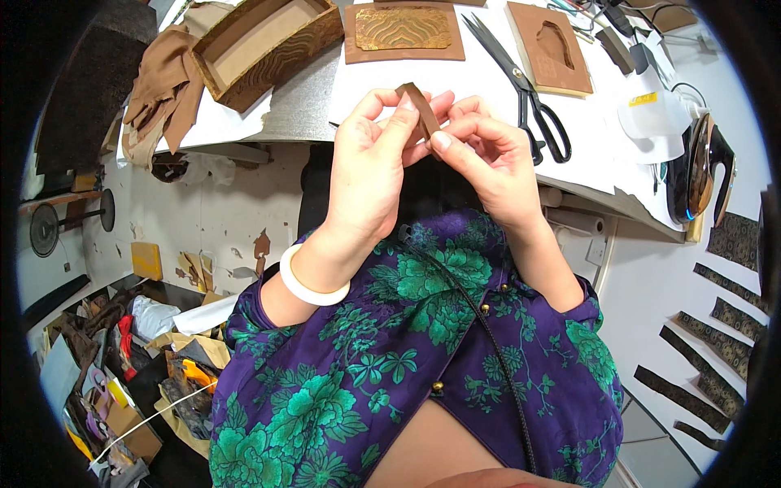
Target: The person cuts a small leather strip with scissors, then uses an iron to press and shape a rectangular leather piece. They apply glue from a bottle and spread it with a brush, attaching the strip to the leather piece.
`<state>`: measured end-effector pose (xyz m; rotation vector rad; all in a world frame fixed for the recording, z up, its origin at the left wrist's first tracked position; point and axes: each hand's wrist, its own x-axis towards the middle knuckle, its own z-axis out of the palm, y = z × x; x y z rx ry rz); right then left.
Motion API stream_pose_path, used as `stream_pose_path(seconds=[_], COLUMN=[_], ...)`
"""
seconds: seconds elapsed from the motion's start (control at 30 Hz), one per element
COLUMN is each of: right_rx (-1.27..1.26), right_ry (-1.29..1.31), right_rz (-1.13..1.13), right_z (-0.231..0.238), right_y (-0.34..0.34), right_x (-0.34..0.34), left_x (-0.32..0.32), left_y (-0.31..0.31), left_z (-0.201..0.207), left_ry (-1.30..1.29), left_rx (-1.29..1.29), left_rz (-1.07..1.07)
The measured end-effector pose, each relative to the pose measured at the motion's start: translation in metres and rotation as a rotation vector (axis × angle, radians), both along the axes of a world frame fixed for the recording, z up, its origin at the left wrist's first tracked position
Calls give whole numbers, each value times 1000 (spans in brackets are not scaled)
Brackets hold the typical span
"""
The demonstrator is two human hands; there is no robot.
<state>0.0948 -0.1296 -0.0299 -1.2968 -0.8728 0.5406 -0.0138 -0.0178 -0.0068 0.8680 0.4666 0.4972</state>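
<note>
A narrow brown strip (424, 115), of fabric or leather, is pinched between both hands just off the near edge of the table. My left hand (370, 150) grips its upper part between thumb and fingers. Lower down, the thumb and forefinger of my right hand (495, 159) hold the other end. Beyond them lies a brown panel with a gold-patterned inlay (404, 29). Large black-handled scissors (521, 81) rest on the table to the right of my hands, blades pointing away. Some of the fingers are hidden behind the strip and the hands.
An open patterned box (272, 49) and crumpled brown cloth (163, 85) occupy the table's left. At right are a brown board with a recess (551, 47), a white container (653, 114) and an iron (698, 175). Scraps and tools (122, 382) are piled low on the left.
</note>
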Motion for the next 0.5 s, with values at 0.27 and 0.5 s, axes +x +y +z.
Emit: stream_pose_path(seconds=[0.27,0.5], right_rx=[-224,-202], right_ry=[458,370], right_rz=[117,77], right_z=[16,7], right_y=[-9,-9], right_x=[5,8], left_x=[2,1], left_y=[3,5], left_z=[-7,-7], left_ry=[47,-45], left_rx=[19,-102], left_rz=[-1,-28])
